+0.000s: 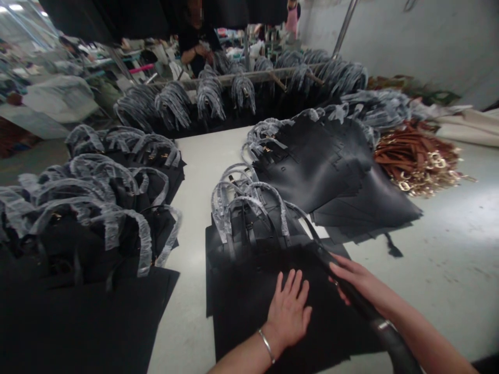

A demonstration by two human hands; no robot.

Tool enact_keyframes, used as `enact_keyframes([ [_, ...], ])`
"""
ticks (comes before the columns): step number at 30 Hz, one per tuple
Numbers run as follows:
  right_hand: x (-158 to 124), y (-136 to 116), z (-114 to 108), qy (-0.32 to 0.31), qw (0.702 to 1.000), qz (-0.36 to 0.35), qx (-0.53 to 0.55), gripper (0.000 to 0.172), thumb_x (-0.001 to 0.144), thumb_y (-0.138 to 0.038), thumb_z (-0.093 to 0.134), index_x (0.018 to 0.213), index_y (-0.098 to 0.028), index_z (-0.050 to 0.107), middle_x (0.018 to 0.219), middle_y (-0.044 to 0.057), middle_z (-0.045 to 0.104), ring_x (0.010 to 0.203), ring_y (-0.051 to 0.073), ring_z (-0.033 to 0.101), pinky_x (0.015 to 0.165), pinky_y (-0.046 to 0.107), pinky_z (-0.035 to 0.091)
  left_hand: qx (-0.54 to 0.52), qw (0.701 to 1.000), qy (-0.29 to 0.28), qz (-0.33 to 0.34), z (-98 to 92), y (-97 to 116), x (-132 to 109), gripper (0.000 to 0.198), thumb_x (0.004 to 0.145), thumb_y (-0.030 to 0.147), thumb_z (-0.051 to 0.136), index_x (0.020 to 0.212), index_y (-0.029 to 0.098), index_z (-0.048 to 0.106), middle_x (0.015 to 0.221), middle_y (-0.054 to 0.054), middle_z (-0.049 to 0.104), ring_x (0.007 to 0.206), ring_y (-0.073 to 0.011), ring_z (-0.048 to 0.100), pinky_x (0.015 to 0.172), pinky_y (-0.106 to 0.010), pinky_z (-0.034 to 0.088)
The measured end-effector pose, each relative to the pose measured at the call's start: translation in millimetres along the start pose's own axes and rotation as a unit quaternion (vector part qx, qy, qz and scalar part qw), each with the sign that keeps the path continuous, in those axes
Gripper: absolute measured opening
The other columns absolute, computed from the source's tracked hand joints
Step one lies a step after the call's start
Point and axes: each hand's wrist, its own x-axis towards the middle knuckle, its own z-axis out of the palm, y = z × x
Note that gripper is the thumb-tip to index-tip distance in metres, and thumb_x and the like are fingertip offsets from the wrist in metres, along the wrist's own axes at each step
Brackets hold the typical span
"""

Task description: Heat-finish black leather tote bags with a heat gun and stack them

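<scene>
My left hand (289, 311) lies flat with fingers spread on a black leather bag (249, 291) that tops a small stack in front of me. The bag's handles (249, 205) are wrapped in clear plastic and point away from me. My right hand (353, 283) grips a long black strap (364, 306) that runs from the bag's top edge down to the lower right, where a metal ring (384, 325) sits on it.
More black bags with wrapped handles are piled at the left (97, 208) and fanned out behind (327, 171). Brown straps with gold buckles (419, 161) lie at the right. A rail (241, 78) hung with wrapped handles crosses the back, with a person (197, 44) beyond it.
</scene>
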Motion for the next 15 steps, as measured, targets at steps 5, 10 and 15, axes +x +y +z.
enact_keyframes([
  [5,0.6,13.7,40.7,-0.092,0.995,0.007,-0.031,0.073,0.079,-0.05,0.062,0.141,-0.02,0.039,0.074,0.0,0.066,0.039,0.01,0.052,0.037,0.023,0.043,-0.037,0.999,0.003,0.005,9.0,8.8,2.5,0.056,0.094,0.046,0.037,0.142,0.016,0.035,0.146,-0.01,0.038,0.138,-0.0255,0.029,0.116,-0.046,0.019],
  [10,19.9,5.7,59.0,0.035,0.986,-0.112,-0.121,0.064,0.077,-0.051,0.063,0.133,-0.021,0.054,0.116,0.008,0.069,0.099,0.025,0.065,0.077,0.032,0.055,-0.019,1.0,-0.016,0.005,16.7,18.9,6.8,0.052,0.094,0.045,0.035,0.135,0.015,0.045,0.145,-0.01,0.039,0.138,-0.025,0.026,0.117,-0.045,0.018],
  [15,0.8,9.7,52.8,-0.011,0.979,-0.102,-0.178,0.059,0.077,-0.049,0.064,0.129,-0.022,0.059,0.122,0.007,0.067,0.111,0.03,0.061,0.086,0.039,0.054,-0.021,0.999,-0.021,0.029,23.7,27.9,13.2,0.054,0.095,0.043,0.033,0.14,0.015,0.04,0.148,-0.008,0.036,0.14,-0.0258,0.021,0.117,-0.046,0.018],
])
